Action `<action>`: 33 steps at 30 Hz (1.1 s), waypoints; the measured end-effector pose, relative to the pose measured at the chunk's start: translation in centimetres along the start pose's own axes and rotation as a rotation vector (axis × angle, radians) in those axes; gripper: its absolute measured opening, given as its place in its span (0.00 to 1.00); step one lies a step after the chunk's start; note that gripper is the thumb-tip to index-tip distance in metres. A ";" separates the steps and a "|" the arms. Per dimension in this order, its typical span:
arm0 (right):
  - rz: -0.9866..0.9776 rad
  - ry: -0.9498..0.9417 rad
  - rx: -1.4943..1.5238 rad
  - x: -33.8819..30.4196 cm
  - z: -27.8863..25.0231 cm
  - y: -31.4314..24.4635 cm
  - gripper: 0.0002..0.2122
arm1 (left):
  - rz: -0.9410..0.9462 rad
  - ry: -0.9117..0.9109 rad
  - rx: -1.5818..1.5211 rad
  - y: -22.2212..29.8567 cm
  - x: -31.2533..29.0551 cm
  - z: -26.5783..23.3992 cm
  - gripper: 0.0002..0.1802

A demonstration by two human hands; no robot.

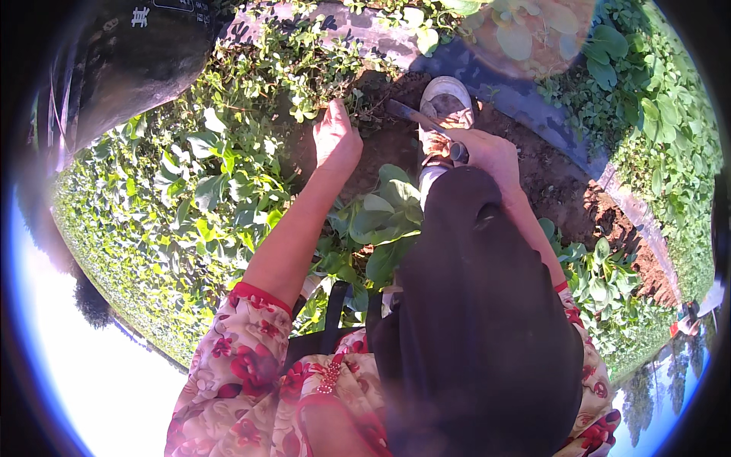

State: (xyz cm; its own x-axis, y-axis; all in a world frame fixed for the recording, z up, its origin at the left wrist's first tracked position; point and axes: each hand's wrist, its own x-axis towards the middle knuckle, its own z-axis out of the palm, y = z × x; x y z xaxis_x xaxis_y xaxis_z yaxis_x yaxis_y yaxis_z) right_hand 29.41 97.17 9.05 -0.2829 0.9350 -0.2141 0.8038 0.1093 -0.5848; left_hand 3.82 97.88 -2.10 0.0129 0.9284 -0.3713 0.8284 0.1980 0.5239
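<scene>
Hands apart, weeding bare soil.
Left hand (336, 141) pinches weeds (346, 99); right hand (491, 152) is clamped on a hand tool (415, 116).

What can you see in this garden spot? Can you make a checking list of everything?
Surface: bare brown soil between green plants.
Job's things: small hand tool, blade on the soil; low weeds.
Clutter: dirty white shoe on the soil.
Hands: left hand grips weeds at the soil's edge; right hand closed on the tool's handle.
Cables: nothing seen.
Surroundings: leafy plants, dark plastic sheet, big dark object upper left.
</scene>
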 end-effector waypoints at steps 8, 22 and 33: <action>-0.021 -0.118 -0.094 3.7 1.8 -0.4 0.13 | 0.013 0.082 -0.058 0.5 0.5 0.4 0.24; -0.028 -0.134 -0.088 4.7 3.4 0.2 0.12 | -0.117 0.006 -0.156 1.7 0.2 0.3 0.13; 0.000 -0.267 -0.114 4.0 0.4 -0.6 0.12 | -0.151 -0.010 -0.164 0.4 -0.1 -0.2 0.13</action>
State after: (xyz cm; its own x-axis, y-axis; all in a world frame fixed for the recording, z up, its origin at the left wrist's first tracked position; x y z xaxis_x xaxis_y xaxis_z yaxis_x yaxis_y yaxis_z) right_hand 27.66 100.68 8.26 -0.3988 0.8146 -0.4212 0.8531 0.1612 -0.4962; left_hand 4.04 97.87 -1.70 -0.0978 0.8814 -0.4622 0.7193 0.3835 0.5792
